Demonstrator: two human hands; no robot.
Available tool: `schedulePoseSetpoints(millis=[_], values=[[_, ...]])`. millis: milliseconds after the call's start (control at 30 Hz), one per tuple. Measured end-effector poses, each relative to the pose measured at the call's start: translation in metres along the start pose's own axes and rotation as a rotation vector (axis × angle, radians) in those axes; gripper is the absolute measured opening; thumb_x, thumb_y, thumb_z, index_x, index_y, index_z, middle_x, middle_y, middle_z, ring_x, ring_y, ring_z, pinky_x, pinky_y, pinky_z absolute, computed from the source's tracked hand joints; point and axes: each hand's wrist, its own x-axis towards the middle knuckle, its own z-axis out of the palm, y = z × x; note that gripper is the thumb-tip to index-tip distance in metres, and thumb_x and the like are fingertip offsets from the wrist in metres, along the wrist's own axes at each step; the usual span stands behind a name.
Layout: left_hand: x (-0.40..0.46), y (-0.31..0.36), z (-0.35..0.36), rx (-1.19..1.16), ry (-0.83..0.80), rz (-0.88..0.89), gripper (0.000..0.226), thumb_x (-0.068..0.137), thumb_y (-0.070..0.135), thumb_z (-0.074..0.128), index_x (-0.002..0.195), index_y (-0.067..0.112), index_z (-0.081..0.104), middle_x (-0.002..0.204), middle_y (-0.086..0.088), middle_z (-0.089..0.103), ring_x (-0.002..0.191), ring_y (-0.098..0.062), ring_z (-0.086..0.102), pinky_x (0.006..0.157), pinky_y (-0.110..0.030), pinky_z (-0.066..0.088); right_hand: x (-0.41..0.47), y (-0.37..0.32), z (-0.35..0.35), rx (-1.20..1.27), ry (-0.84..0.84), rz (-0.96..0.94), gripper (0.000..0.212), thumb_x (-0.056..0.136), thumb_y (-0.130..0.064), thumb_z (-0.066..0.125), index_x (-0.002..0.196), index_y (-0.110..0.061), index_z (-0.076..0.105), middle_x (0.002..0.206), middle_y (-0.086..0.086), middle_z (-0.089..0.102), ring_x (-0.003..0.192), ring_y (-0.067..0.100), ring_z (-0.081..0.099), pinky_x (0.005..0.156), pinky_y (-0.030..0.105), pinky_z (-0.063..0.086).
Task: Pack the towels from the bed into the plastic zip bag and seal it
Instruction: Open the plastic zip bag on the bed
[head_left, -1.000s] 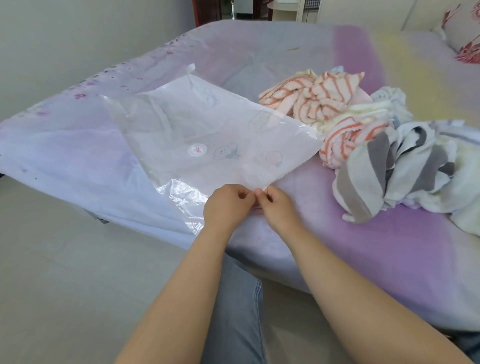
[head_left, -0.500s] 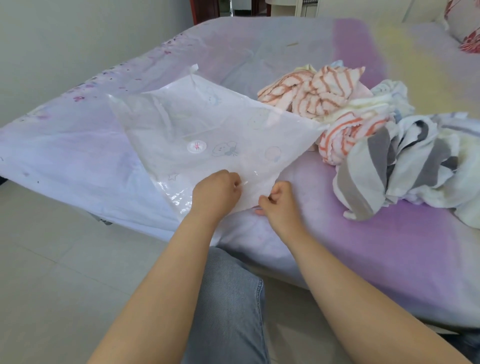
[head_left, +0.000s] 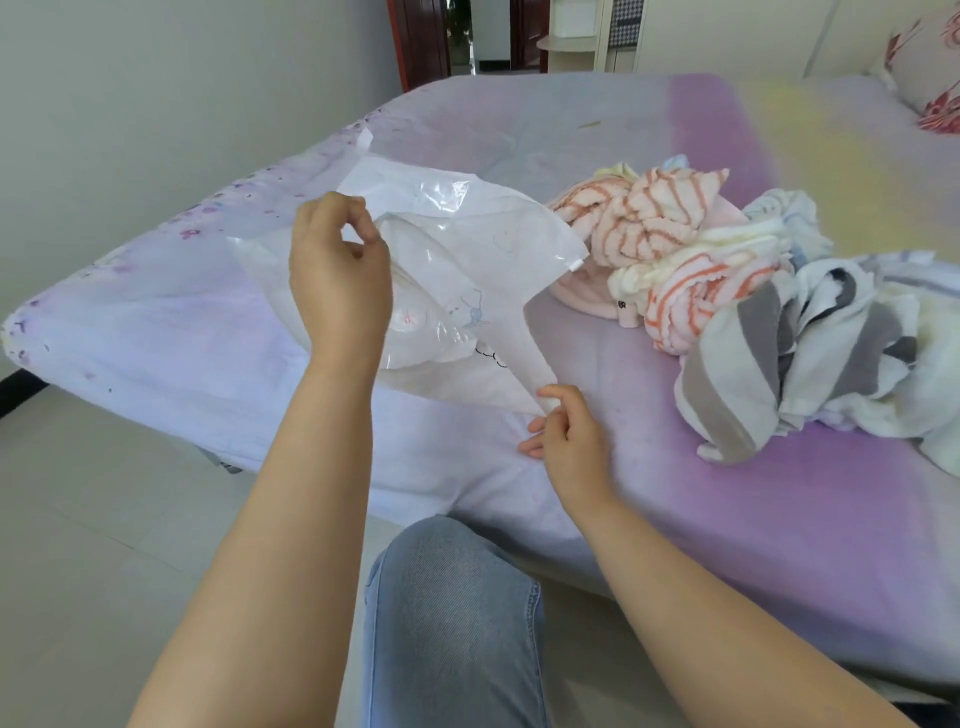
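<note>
**Two hands spreading the mouth of a plastic bag over a bed**

Seen from above, looking down past bare forearms. Left hand (head_left: 337, 280) raised above the bed (head_left: 779, 509), thumb and fingers curled in a pinching grip on the upper layer of a clear, crinkly bag (head_left: 467, 270). Right hand (head_left: 566, 436) lower, near the bed's front edge, thumb and forefinger pinching the bag's near corner, remaining fingers loosely curled. Bag pulled taut between the two hands, its thin film puffed and creased, glossy where light strikes it, milky elsewhere. Faint cartoon line drawings and a small round valve with a red mark on the film. White zip strip along the far right edge, ending in a small slider tab.

Towels (head_left: 701, 280) heaped on the bed just right of the bag, none inside it. Fluffy terry cloth, crumpled into soft mounds: pink with rust-orange stripes at the back, cream and pale blue in the middle, broad grey and white stripes at the front right.

Bed covered in a smooth sheet fading from pale lilac to deeper purple, with a yellow band farther back. Denim-clad knee (head_left: 452, 618) below, between the forearms. Pale tiled floor (head_left: 104, 571) at left.
</note>
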Motion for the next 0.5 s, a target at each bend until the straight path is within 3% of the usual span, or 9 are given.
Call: schedulePoseSetpoints(millis=[167, 267, 367, 433, 500], values=[[-0.02, -0.011, -0.001, 0.307, -0.116, 0.395, 0.025, 0.079, -0.004, 0.048, 0.079, 0.011, 0.068, 0.128, 0.003, 0.063, 0.073, -0.024, 0.065, 0.059, -0.035, 0.048, 0.003, -0.001, -0.002, 0.101, -0.015, 0.089, 0.057, 0.092, -0.004, 0.037, 0.133, -0.043, 0.042, 0.077, 0.012, 0.061, 0.059, 0.019, 0.068, 0.058, 0.023, 0.055], [-0.026, -0.019, -0.003, 0.299, -0.259, 0.343, 0.041, 0.078, -0.013, 0.043, 0.095, 0.008, 0.074, 0.138, 0.002, 0.058, 0.094, -0.026, 0.069, 0.074, -0.038, 0.054, 0.01, -0.007, -0.006, 0.165, -0.034, 0.223, 0.068, 0.09, 0.002, 0.038, 0.144, -0.036, 0.022, 0.073, 0.014, 0.064, 0.054, 0.022, 0.067, 0.051, 0.025, 0.054], [-0.025, -0.013, -0.004, 0.306, -0.195, 0.272, 0.054, 0.08, -0.012, 0.038, 0.122, 0.009, 0.065, 0.142, 0.002, 0.054, 0.119, -0.019, 0.058, 0.091, -0.03, 0.048, 0.019, -0.015, -0.014, 0.246, -0.05, 0.365, 0.073, 0.088, 0.0, 0.041, 0.144, -0.04, 0.015, 0.07, 0.016, 0.066, 0.05, 0.025, 0.067, 0.047, 0.027, 0.053], [-0.022, -0.004, -0.005, 0.189, -0.112, 0.208, 0.05, 0.083, -0.008, 0.035, 0.123, 0.007, 0.061, 0.141, 0.0, 0.053, 0.121, -0.009, 0.051, 0.089, -0.01, 0.038, 0.021, -0.02, -0.018, 0.253, -0.064, 0.411, 0.071, 0.087, -0.001, 0.041, 0.144, -0.039, 0.02, 0.066, 0.014, 0.065, 0.049, 0.025, 0.066, 0.046, 0.027, 0.052], [-0.024, 0.003, -0.003, 0.096, -0.154, 0.181, 0.047, 0.085, -0.006, 0.038, 0.126, 0.007, 0.058, 0.143, -0.002, 0.048, 0.116, -0.005, 0.048, 0.083, -0.004, 0.037, 0.02, -0.023, -0.018, 0.235, -0.069, 0.428, 0.071, 0.086, -0.001, 0.04, 0.145, -0.036, 0.021, 0.064, 0.014, 0.064, 0.047, 0.024, 0.065, 0.045, 0.027, 0.051]])
